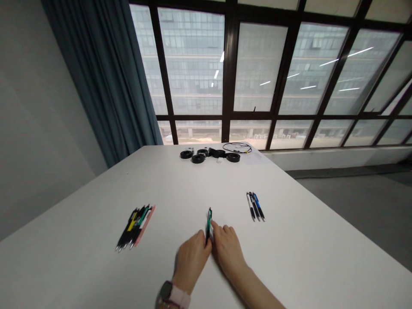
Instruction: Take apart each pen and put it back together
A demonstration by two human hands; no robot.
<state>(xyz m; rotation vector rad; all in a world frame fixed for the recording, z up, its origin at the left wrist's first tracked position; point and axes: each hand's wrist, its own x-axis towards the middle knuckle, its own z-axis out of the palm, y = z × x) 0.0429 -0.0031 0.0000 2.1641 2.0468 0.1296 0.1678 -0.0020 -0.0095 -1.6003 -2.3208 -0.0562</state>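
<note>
Your left hand [193, 254] pinched the near end of a far-pointing green-and-black pen [209, 216]; your right hand [228, 246], grip unclear, touched its right side.

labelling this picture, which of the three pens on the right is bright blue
The rightmost pen; the middle pen and leftmost pen lack its bright blue upper barrel.

Free room around the green pen [210, 216]
Bare bench [180, 189] leftward to a pen bundle [137, 226], rightward to three pens [255, 207], beyond to black rolls [197, 159]; left hand [192, 256] and right hand [228, 249] crowd its near end.
</note>
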